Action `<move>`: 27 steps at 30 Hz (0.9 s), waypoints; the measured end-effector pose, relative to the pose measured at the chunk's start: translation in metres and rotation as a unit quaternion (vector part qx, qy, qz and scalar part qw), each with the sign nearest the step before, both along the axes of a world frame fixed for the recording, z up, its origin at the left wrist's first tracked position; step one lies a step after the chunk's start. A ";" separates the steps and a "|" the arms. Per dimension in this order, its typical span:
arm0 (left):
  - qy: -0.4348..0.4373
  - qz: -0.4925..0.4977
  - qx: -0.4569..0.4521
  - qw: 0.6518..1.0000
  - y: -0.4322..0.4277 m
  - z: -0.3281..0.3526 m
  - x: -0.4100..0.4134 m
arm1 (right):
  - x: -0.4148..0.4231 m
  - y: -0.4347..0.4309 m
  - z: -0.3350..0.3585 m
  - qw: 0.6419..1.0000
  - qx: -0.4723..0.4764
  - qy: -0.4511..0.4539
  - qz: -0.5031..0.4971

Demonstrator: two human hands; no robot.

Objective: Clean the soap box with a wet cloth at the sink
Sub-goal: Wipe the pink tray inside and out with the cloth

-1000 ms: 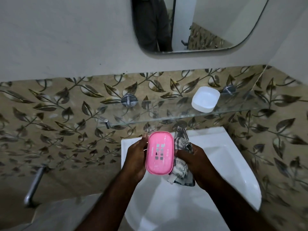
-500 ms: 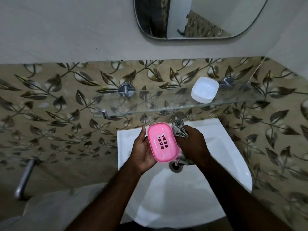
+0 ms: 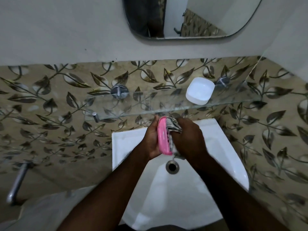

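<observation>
While the left hand [image 3: 150, 139] grips the soap box [image 3: 164, 135] rim, the right hand [image 3: 188, 137] clutches the cloth [image 3: 173, 125] against its 3 o'clock face; box likely light, stiff, slippery.

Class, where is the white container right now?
In the head view, the white container sits on the glass shelf, right of centre, above the sink.

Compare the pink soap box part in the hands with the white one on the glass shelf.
Colour: the pink part is bright pink, the white part plain white. Pose: the pink part stands on edge, gripped by the left hand with the right hand pressing the cloth to it; the white part lies flat on the glass shelf, untouched. Both are rounded rectangles.
</observation>
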State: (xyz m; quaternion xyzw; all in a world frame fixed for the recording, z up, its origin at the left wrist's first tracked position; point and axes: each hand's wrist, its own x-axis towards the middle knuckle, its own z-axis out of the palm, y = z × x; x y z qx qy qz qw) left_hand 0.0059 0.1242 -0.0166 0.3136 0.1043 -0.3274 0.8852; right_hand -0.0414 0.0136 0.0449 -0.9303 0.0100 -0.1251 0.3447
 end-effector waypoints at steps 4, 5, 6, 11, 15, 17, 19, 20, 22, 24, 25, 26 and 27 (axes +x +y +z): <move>0.028 -0.001 0.002 1.000 -0.004 -0.004 0.009 | -0.004 0.011 -0.021 0.994 -0.059 0.016 0.095; 0.037 0.000 0.003 0.999 -0.005 -0.004 0.010 | -0.004 0.007 -0.023 0.990 -0.070 0.027 0.118; 0.039 0.001 0.001 0.999 -0.006 -0.002 0.010 | -0.001 0.000 -0.022 0.989 -0.080 0.025 0.120; -0.032 0.003 0.016 0.999 -0.024 0.020 0.014 | 0.026 -0.020 -0.004 0.997 -0.077 -0.013 -0.002; -0.002 0.046 0.053 0.998 -0.023 0.017 0.026 | 0.012 -0.006 -0.011 0.993 -0.075 -0.022 0.089; 0.005 0.068 0.056 0.996 -0.023 0.011 0.026 | 0.010 -0.009 -0.015 0.989 -0.070 0.006 0.128; -0.014 0.075 0.071 0.995 -0.030 0.009 0.026 | 0.020 -0.020 -0.014 0.992 -0.069 0.008 0.108; -0.030 0.068 0.081 0.994 -0.033 0.012 0.025 | 0.025 -0.025 -0.013 0.994 -0.075 -0.003 0.081; -0.074 0.074 0.080 0.991 -0.039 0.023 0.024 | 0.030 -0.030 -0.008 0.998 -0.062 -0.009 0.029; -0.079 0.090 0.081 0.989 -0.043 0.026 0.025 | 0.029 -0.026 -0.004 0.999 -0.044 -0.015 0.010; -0.063 0.090 0.065 0.992 -0.042 0.023 0.029 | 0.025 -0.021 -0.002 0.999 -0.047 -0.017 0.014; -0.046 0.088 0.058 0.993 -0.042 0.022 0.030 | 0.021 -0.016 -0.003 0.997 -0.062 -0.023 0.026; -0.032 0.087 0.054 0.994 -0.042 0.017 0.032 | 0.017 -0.012 -0.006 0.995 -0.084 -0.035 0.043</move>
